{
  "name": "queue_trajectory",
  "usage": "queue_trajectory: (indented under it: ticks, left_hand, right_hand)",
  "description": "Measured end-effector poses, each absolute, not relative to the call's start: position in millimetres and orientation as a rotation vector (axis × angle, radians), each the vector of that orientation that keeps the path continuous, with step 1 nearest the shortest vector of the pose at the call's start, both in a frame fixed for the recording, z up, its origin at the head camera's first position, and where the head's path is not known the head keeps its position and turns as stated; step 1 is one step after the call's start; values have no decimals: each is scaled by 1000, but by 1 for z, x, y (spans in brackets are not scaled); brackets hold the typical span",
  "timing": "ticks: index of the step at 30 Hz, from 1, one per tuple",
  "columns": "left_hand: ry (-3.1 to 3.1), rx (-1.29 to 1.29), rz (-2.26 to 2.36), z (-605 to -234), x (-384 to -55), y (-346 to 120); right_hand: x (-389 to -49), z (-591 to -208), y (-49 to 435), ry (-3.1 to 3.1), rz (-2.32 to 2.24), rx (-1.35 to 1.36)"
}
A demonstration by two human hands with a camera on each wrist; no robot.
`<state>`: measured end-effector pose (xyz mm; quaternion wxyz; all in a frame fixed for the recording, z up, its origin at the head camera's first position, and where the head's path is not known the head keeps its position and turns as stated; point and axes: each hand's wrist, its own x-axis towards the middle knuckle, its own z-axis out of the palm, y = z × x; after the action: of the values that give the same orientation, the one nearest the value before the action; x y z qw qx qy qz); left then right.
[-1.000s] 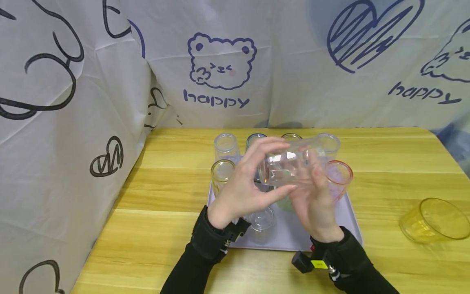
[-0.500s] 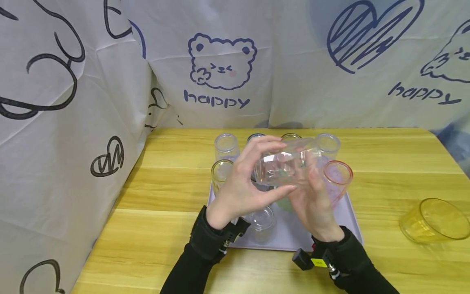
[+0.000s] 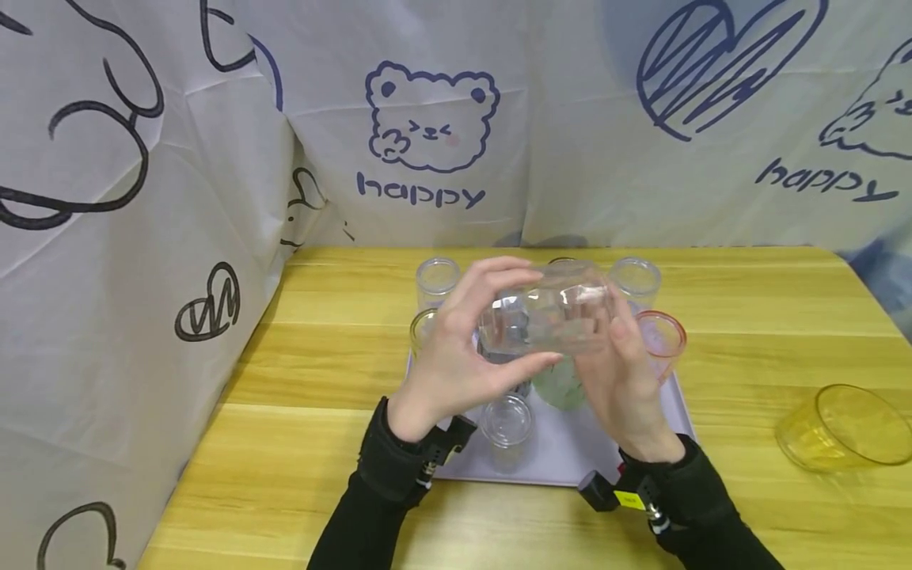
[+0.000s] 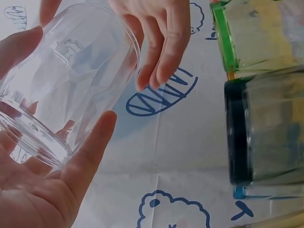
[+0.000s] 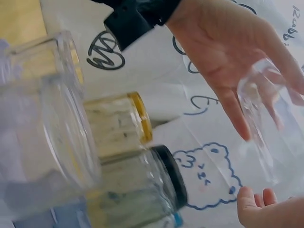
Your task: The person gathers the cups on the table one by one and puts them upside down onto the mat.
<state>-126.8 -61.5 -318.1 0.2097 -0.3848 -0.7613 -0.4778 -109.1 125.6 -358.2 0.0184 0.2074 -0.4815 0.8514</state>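
Note:
A clear faceted drinking glass (image 3: 545,317) lies sideways in the air above the tray. My left hand (image 3: 452,356) grips it near its thick base, the fingers over the top and the thumb below. At the opposite end my right hand (image 3: 630,388) holds the rim, its thumb in front and its fingers partly hidden behind the glass. The left wrist view shows the glass (image 4: 80,71) with its mouth towards the right hand's fingers (image 4: 164,47). Under the hands, a lavender tray (image 3: 556,459) bears several glasses, among them a clear one (image 3: 507,423) and a green one (image 3: 561,384).
Further glasses on the tray are a red-rimmed one (image 3: 663,332), a clear one (image 3: 436,277) at the back left and another clear glass (image 3: 634,275) at the back right. A wide yellow glass (image 3: 812,435) stands on the wooden table (image 3: 321,451). A printed cloth (image 3: 570,158) hangs behind.
The glass has shifted a little to the left along with my left hand. My right wrist has moved slightly to the right. More of the green glass underneath shows.

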Motion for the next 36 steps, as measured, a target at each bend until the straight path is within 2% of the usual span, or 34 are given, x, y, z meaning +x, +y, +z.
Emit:
queue_trajectory:
  ticks: [7,13,30,36]
  left_hand:
    - [-2195,-1054,-1258,-319,-123,-66]
    - [-2292,-1084,-1171,-317,-122,-68]
    - [-2527,-1432,-644,-293,-119,-49]
    - [-2605,-1558,-386,-286,-119,-38]
  right_hand:
    - [-109,-352,140,-1474,2571,493]
    - [-112,-353,156,-1466,2416,604]
    - [-112,-360,205,-1846,1789,819]
    - [-109,-362,218,-2106,1542,680]
